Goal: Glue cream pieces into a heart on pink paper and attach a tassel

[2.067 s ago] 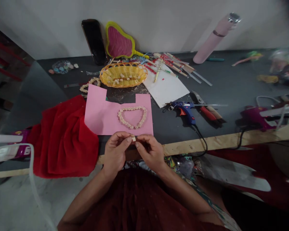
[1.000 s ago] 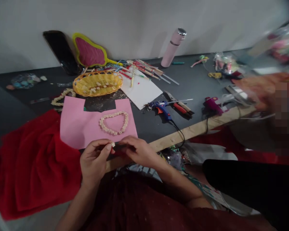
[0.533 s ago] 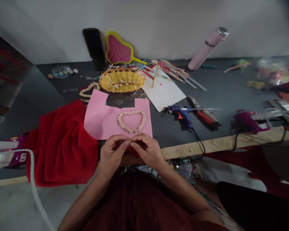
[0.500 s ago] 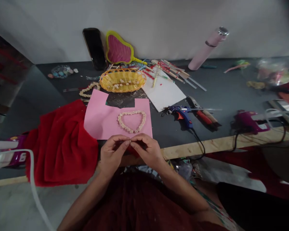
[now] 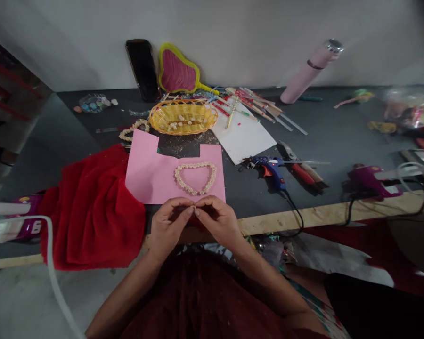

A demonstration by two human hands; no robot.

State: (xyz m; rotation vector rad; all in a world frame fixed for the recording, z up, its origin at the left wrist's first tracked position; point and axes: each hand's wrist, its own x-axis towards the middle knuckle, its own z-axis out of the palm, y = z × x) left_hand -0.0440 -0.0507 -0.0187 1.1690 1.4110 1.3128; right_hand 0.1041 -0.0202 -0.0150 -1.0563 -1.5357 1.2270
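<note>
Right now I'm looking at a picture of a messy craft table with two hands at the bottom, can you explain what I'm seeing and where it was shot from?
The picture comes from a camera worn on a person's head, looking forward and down, so the two bare hands are their own. There is no machine. The left hand and right hand meet fingertip to fingertip at the table's near edge, pinching something too small to make out. Just beyond them lies a pink paper bearing a heart outline of small pale pieces. A red cloth lies to the left, a yellow basket farther back, and a blue glue gun to the right. A pink bottle leans on the wall.
</note>
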